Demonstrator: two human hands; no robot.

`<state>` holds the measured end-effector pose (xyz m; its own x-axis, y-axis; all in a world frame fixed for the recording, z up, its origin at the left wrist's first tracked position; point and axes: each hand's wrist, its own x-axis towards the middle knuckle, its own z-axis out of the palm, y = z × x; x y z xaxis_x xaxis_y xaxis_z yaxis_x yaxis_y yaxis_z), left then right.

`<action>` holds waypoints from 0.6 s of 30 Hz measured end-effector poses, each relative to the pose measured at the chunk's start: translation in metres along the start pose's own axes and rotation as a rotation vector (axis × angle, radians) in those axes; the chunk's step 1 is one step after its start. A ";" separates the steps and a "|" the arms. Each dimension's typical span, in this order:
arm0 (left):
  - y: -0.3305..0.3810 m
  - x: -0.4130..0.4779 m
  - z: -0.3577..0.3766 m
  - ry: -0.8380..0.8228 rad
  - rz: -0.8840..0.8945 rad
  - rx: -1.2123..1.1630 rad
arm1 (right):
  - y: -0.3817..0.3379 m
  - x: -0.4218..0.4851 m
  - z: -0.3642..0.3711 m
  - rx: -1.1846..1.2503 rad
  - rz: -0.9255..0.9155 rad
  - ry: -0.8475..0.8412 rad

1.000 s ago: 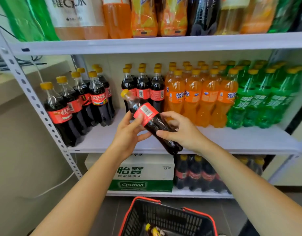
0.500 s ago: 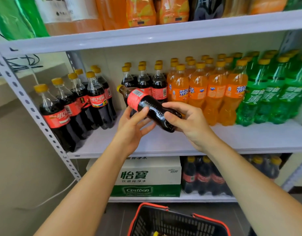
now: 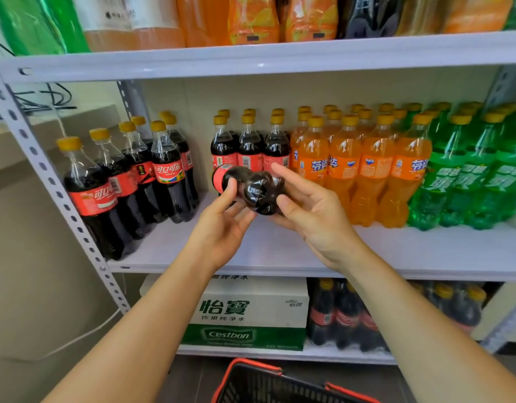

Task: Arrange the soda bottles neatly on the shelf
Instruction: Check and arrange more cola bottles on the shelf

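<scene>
As cola bottle (image 3: 251, 187) lies level, left grip (image 3: 222, 228), right grip (image 3: 315, 216) flank base

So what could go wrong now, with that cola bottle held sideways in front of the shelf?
1. The cola bottle lies on its side, held only by the fingers and thumbs of the left hand and right hand; it might slip and drop onto the shelf or toward the basket below.
2. Its far end points at the standing cola bottles close behind; tipping it upright carelessly could knock them into the orange bottles.
</scene>
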<state>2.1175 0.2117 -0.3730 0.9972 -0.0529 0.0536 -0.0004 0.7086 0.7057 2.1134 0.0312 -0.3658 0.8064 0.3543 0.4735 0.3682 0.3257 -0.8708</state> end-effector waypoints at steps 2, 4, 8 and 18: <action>0.000 0.001 -0.003 0.009 -0.015 -0.080 | 0.000 0.001 0.003 -0.070 -0.045 -0.041; -0.001 0.001 -0.005 0.014 -0.021 -0.103 | -0.001 0.003 0.006 -0.136 -0.064 -0.048; -0.002 -0.001 -0.005 0.015 -0.047 -0.147 | -0.002 0.005 0.012 -0.190 -0.074 -0.030; -0.008 -0.001 -0.003 -0.021 -0.055 -0.172 | -0.007 0.009 0.024 -0.422 -0.204 0.190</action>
<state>2.1164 0.2079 -0.3810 0.9935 -0.1088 0.0344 0.0691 0.8138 0.5770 2.1072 0.0533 -0.3520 0.7541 0.1416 0.6414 0.6504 -0.0253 -0.7591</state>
